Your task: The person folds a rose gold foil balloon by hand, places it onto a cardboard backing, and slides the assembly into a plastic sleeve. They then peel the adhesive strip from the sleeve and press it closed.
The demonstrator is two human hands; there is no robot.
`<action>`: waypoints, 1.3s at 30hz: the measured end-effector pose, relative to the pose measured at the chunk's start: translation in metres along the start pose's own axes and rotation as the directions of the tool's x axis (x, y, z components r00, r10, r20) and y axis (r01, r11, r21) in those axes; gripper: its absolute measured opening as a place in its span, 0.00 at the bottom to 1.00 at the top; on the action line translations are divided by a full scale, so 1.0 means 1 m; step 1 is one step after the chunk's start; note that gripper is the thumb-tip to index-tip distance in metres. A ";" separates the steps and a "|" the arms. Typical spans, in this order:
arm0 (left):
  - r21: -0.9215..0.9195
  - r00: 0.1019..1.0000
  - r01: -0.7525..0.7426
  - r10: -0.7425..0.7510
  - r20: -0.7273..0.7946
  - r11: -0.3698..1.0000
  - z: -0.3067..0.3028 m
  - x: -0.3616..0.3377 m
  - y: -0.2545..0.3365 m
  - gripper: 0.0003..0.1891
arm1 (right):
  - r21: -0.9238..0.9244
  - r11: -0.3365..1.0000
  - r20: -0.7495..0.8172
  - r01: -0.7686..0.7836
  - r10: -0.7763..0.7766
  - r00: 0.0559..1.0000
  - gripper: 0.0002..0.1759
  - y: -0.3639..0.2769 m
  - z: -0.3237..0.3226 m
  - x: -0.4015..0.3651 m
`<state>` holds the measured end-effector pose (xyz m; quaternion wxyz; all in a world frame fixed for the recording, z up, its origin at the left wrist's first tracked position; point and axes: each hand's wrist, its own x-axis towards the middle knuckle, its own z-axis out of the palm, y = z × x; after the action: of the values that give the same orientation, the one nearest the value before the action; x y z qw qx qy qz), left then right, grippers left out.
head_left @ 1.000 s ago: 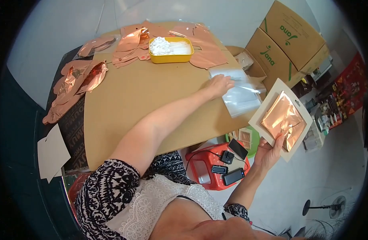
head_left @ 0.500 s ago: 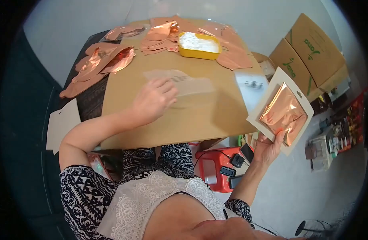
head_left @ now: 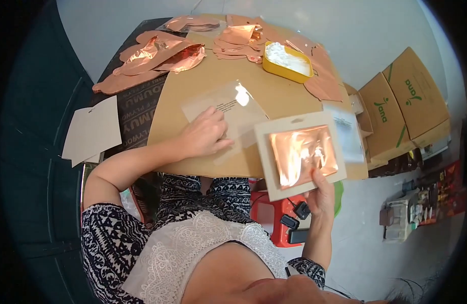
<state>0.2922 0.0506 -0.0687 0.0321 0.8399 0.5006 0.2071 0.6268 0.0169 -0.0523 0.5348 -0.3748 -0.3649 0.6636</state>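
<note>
Shiny copper-foil packet [head_left: 299,152] on cream rectangular card [head_left: 266,152], over tabletop's [head_left: 193,83] near edge, toward right corner. Right hand [head_left: 322,193] clasps card, thumb on foil. Left hand [head_left: 205,133] half curled against clear plastic bag [head_left: 243,121]; whether gripping, cannot tell.

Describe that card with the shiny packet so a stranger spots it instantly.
Start at the brown table. Over its near edge, toward the right, the right hand holds a pale card with a slot up top. Its shiny copper-coloured packet sets it apart from the plain pale sheets at left.
</note>
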 end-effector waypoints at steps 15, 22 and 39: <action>0.067 0.999 0.018 -0.021 0.045 0.998 0.007 0.013 0.004 0.17 | -0.141 0.918 -0.059 -0.371 0.366 0.929 0.25 0.013 -0.004 -0.004; -0.013 0.999 0.038 -0.038 0.021 0.999 0.014 0.014 0.012 0.09 | -0.127 0.977 -0.012 -0.172 0.172 0.985 0.29 -0.006 -0.008 -0.009; -0.198 0.993 0.084 -0.067 0.094 0.977 0.009 0.008 0.033 0.06 | -0.063 0.851 0.044 -0.521 0.523 0.851 0.18 0.042 0.007 -0.003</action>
<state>0.3259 0.0425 -0.0660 0.1463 0.8209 0.5068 0.2188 0.6024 0.0066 -0.0861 0.3141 -0.4528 -0.2814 0.7855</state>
